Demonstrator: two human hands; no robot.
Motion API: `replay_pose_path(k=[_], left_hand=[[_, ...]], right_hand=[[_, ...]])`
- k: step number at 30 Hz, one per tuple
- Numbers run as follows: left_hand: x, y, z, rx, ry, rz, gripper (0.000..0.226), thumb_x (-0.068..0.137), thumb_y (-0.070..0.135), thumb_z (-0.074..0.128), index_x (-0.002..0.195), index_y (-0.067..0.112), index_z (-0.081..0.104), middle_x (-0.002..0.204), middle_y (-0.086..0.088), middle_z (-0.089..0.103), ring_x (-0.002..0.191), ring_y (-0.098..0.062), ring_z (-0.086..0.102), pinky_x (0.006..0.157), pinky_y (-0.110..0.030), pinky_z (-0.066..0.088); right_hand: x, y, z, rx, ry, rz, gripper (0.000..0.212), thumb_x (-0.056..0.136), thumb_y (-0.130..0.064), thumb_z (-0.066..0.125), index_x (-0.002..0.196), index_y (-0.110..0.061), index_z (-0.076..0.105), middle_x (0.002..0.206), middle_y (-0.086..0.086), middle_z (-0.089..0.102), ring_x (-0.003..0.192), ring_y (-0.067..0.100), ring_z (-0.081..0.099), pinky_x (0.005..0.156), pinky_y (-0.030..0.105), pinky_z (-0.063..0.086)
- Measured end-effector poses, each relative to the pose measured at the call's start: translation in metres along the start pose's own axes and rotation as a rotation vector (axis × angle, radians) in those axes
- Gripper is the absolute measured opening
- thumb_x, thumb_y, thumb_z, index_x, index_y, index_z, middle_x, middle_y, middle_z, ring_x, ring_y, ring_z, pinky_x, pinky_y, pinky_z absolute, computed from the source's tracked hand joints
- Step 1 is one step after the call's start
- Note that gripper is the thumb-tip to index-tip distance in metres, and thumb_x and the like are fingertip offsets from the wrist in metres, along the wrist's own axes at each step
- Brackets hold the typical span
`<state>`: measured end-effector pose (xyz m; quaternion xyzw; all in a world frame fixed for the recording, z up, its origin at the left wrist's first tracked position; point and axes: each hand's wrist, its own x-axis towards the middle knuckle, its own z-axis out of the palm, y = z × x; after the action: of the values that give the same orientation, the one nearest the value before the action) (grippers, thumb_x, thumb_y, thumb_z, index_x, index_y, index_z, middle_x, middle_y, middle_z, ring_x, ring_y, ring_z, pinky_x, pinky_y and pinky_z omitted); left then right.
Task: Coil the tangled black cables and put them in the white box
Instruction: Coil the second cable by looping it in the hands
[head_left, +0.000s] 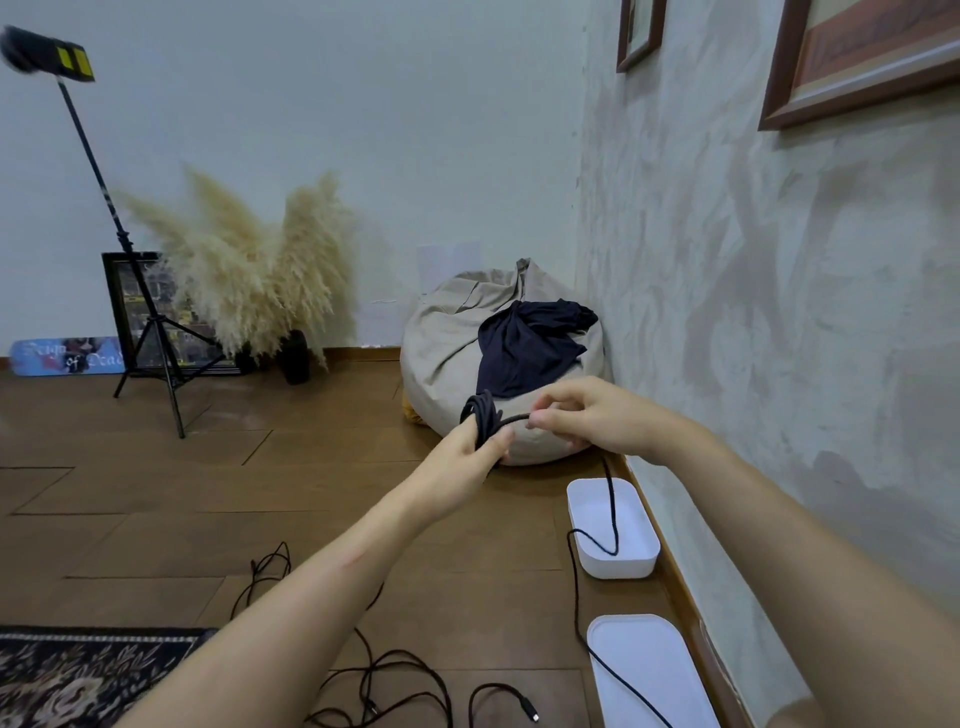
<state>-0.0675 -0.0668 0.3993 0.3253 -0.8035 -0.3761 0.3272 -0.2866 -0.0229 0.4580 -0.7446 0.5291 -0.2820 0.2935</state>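
Roughly midway through the first cable, by the look of it: the left hand (480, 449) grips a small bundle of coiled black cable (484, 410), fingers and thumb curled round the loops, and holds it above the brown wooden floor (156, 493) in front of a beige beanbag (447, 343). The right hand (592, 415) pinches the same cable's free strand just beside the bundle, between thumb and fingertips. From that pinch the uncoiled tail (613, 509) hangs down to the open rounded white plastic box (618, 569), which sits at the floor's right edge against the skirting. Whether the tail dips inside or only crosses in front I cannot tell. It then trails over the flat white lid (649, 675), which lies nearer along that same edge. No finished coil shows inside the box. I judge this cable partly wound, with a long stretch left to gather. Further loose black cables (384, 675) lie in tangled loops on the floor's near edge, between a dark patterned rug (78, 675) and the lid, untouched. Most of the task therefore remains: finishing this coil, placing it in the box, then doing the others.
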Motion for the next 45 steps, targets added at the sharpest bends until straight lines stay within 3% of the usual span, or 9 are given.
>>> replay_pose_path(k=[5,10,14,20,28,34,39,42,45], left_hand=[[0.003,-0.001,0.011,0.008,-0.013,-0.019,0.036,0.103,0.054,0.044,0.096,0.022,0.057,0.086,0.01,0.06,0.082,-0.007,0.055,0.082,-0.031,0.043],[0.001,0.007,0.01,-0.028,-0.007,-0.031,0.05,0.102,0.061,0.036,0.093,0.017,0.058,0.083,0.011,0.062,0.078,-0.01,0.052,0.078,-0.033,0.041],[-0.001,0.003,0.008,-0.017,0.062,-0.065,0.052,0.106,0.056,0.036,0.099,0.011,0.061,0.08,0.01,0.062,0.075,-0.008,0.053,0.076,-0.031,0.041],[0.001,0.002,0.0,-0.112,0.16,-0.161,0.045,0.109,0.049,0.037,0.099,0.013,0.063,0.081,0.008,0.063,0.072,-0.004,0.057,0.076,-0.027,0.041],[-0.002,0.014,0.012,-0.071,0.044,-0.104,0.049,0.107,0.056,0.031,0.095,0.019,0.062,0.08,0.009,0.064,0.075,-0.01,0.054,0.076,-0.031,0.04],[-0.008,0.018,0.023,-0.105,0.026,-0.108,0.054,0.104,0.058,0.031,0.1,0.016,0.064,0.082,0.006,0.065,0.074,-0.008,0.054,0.075,-0.03,0.041],[-0.006,0.035,0.021,-0.22,-0.003,-0.003,0.052,0.101,0.056,0.032,0.099,0.015,0.064,0.081,0.004,0.065,0.082,-0.013,0.057,0.082,-0.034,0.042],[-0.008,0.04,0.015,-0.262,0.008,0.041,0.052,0.101,0.053,0.033,0.1,0.011,0.064,0.081,0.002,0.063,0.082,-0.012,0.057,0.082,-0.031,0.043],[-0.008,0.044,0.011,-0.292,0.022,0.086,0.054,0.102,0.049,0.032,0.101,0.003,0.062,0.083,-0.002,0.06,0.082,-0.011,0.057,0.08,-0.022,0.046]], right_hand=[[0.012,-0.008,0.006,-0.209,0.247,-0.155,0.017,0.097,-0.035,0.066,0.087,-0.024,0.074,0.065,-0.016,0.06,0.064,0.007,0.051,0.066,0.031,0.042],[0.016,0.003,0.016,-0.11,0.384,-0.164,0.012,0.094,-0.037,0.07,0.087,-0.029,0.077,0.077,-0.011,0.071,0.074,0.008,0.06,0.071,0.03,0.046],[0.019,0.008,0.017,-0.079,0.399,-0.097,0.022,0.089,-0.044,0.074,0.085,-0.024,0.068,0.059,-0.018,0.053,0.061,0.005,0.046,0.062,0.023,0.037],[0.014,0.007,0.015,-0.08,0.352,-0.1,0.009,0.1,-0.024,0.064,0.094,-0.029,0.07,0.079,0.009,0.065,0.065,0.007,0.05,0.069,0.029,0.041],[0.019,0.002,0.011,0.129,0.578,-0.148,0.003,0.092,-0.018,0.074,0.09,-0.02,0.075,0.074,0.006,0.068,0.069,0.003,0.061,0.069,0.015,0.045],[0.026,0.02,0.021,0.166,0.519,-0.075,0.006,0.093,-0.025,0.073,0.091,-0.028,0.079,0.072,-0.004,0.07,0.066,0.001,0.057,0.069,0.022,0.043],[0.025,0.014,0.02,0.27,0.465,-0.131,0.016,0.099,-0.013,0.065,0.107,-0.011,0.078,0.084,-0.004,0.073,0.074,-0.002,0.061,0.07,0.018,0.048],[0.026,0.014,0.024,0.295,0.413,-0.102,0.022,0.104,-0.012,0.056,0.116,-0.013,0.074,0.096,0.008,0.075,0.084,0.011,0.064,0.075,0.025,0.05],[0.024,0.015,0.034,0.304,0.367,-0.103,0.031,0.107,-0.006,0.046,0.12,-0.024,0.069,0.082,-0.009,0.071,0.077,0.012,0.059,0.075,0.026,0.05]])
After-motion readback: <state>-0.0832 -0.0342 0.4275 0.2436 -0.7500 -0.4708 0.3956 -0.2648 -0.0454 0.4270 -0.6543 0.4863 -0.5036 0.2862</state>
